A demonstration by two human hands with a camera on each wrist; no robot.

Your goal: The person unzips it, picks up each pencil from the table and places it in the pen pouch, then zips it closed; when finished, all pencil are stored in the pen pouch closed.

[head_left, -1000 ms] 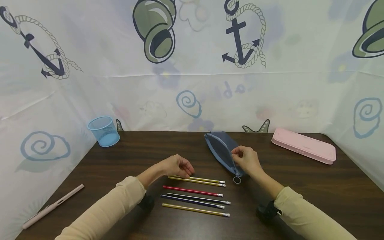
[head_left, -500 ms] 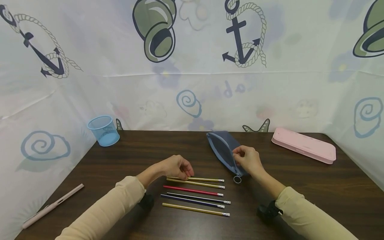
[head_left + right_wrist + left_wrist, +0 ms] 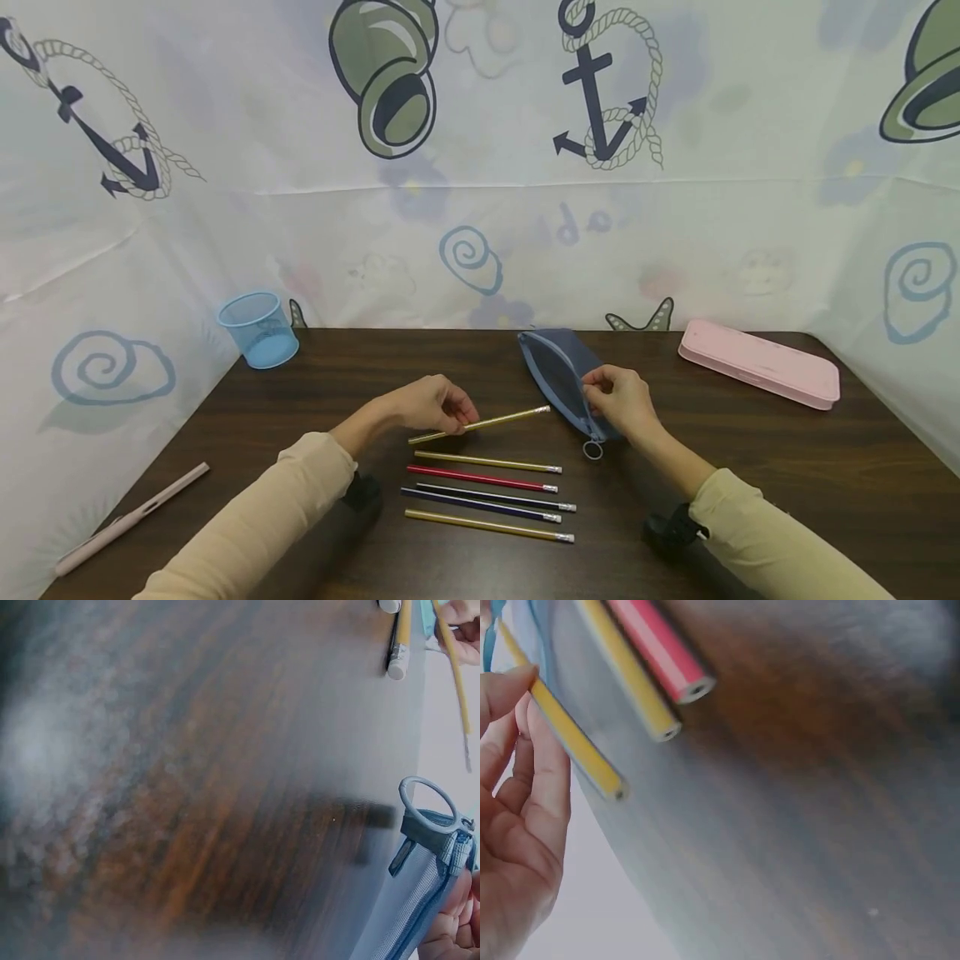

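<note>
My left hand (image 3: 441, 407) pinches a gold pencil (image 3: 506, 419) near its middle; the white eraser end tilts up toward the right. In the left wrist view the thumb and fingers grip this pencil (image 3: 577, 746), unsharpened end toward the camera. My right hand (image 3: 617, 397) pinches the near edge of a blue zip pouch (image 3: 576, 354), which gapes toward the left. A ring zip pull (image 3: 429, 804) shows at the pouch's end in the right wrist view. Below the left hand lie another gold pencil (image 3: 487, 462), a red pencil (image 3: 483, 478) and several more in a row.
A light blue mesh cup (image 3: 260, 331) stands at the back left. A pink pencil case (image 3: 759, 364) lies at the back right. On the left side rests a long pale pink pen-like object (image 3: 135, 518). A printed curtain (image 3: 480, 167) closes off the back.
The left hand has lifted the uppermost gold pencil off the row, and its eraser end has swung up. The right hand has shifted slightly right with the pouch.
</note>
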